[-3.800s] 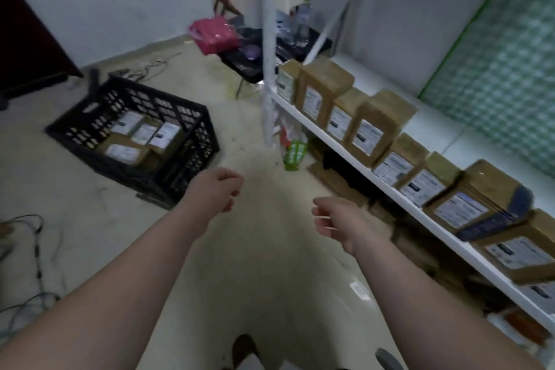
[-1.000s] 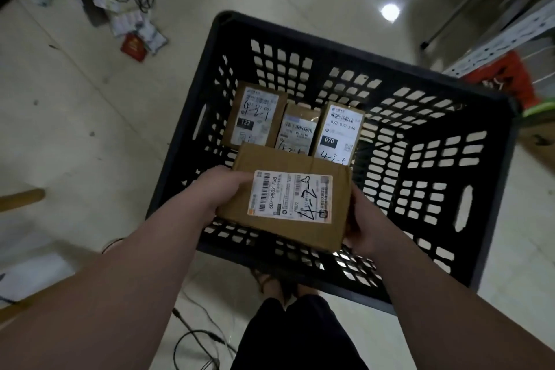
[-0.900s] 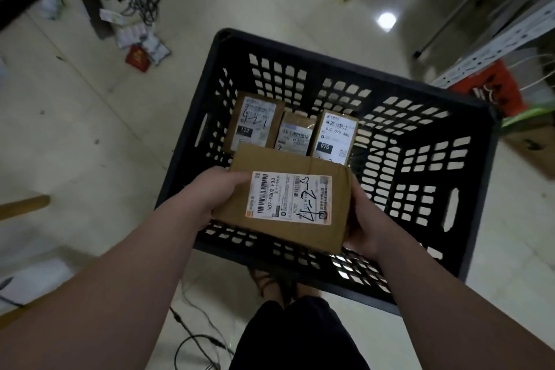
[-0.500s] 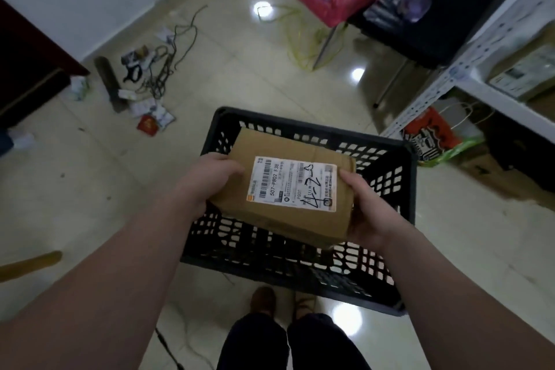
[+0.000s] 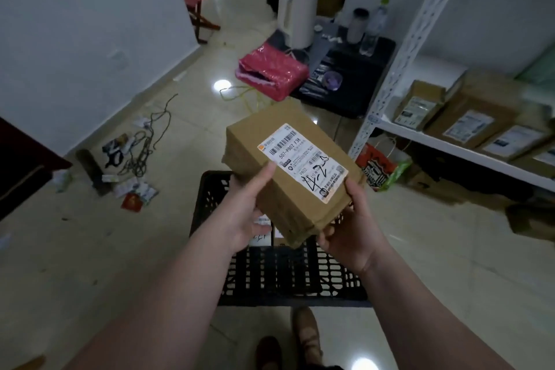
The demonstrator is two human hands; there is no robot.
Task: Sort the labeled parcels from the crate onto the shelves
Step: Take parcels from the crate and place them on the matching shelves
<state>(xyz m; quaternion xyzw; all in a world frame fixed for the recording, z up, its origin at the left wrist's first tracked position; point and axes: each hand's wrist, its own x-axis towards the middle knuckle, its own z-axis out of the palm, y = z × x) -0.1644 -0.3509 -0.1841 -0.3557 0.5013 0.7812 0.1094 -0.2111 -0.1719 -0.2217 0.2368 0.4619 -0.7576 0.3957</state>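
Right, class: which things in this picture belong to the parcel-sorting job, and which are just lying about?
Job in hand:
parcel, held by left hand and right hand
black crate
white shelf
shelved parcels

Lying about:
pink bag
white kettle
tangled cables
water bottle

The parcel [image 5: 288,165] hangs between two hands, above the crate [image 5: 285,276] on the floor; the left hand [image 5: 246,210] grips its left edge, the right hand [image 5: 351,225] its near right corner; other parcels [image 5: 260,238] lie in the crate beneath, mostly hidden; the person's shoes [image 5: 306,327] stand just short of the crate; to the right runs the shelf [image 5: 450,149], boxes [image 5: 471,120] lined along it, a carrier bag [image 5: 378,168] on the floor under its near end; beyond the parcel a low table [image 5: 354,84] bears a kettle [image 5: 297,18] and a bottle [image 5: 374,30], a bundle [image 5: 273,72] against its left edge; cables [image 5: 144,144] lie on the floor to the left, near the wall.
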